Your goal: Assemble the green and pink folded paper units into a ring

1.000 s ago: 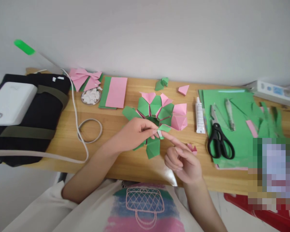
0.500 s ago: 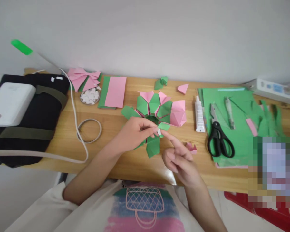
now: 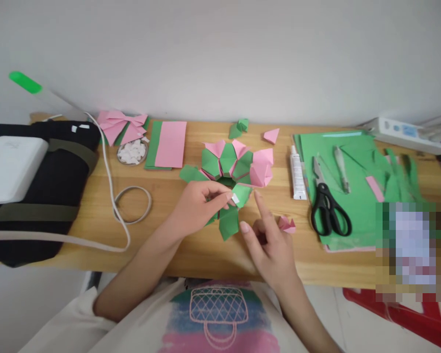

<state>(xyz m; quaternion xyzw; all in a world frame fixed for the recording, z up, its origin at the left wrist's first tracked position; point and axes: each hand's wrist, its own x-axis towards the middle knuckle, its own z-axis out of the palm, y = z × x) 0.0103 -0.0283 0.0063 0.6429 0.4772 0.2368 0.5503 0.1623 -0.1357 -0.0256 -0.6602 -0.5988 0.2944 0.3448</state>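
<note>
A ring of folded green and pink paper [image 3: 227,156] lies at the middle of the table. My left hand [image 3: 196,206] is closed, pinching a green paper piece [image 3: 241,193] at the ring's near side. A small white patch [image 3: 235,198] shows on that piece by my left fingertips. My right hand [image 3: 274,240] is just to the right, holding nothing, its thumb and index finger spread apart and the other fingers curled. Beside it lies a small folded pink paper piece [image 3: 287,224], partly behind the hand.
Black scissors [image 3: 329,208] and a craft knife [image 3: 341,169] lie on green sheets [image 3: 356,215]. A glue tube [image 3: 297,174] is nearby. At left are a dish of white bits [image 3: 132,152], pink and green paper [image 3: 171,144], a cable [image 3: 110,176] and a white power bank [image 3: 12,166].
My right index finger has drawn away from the green piece, and my right thumb has spread out. The green piece now shows more of its face. The whole view has shifted slightly.
</note>
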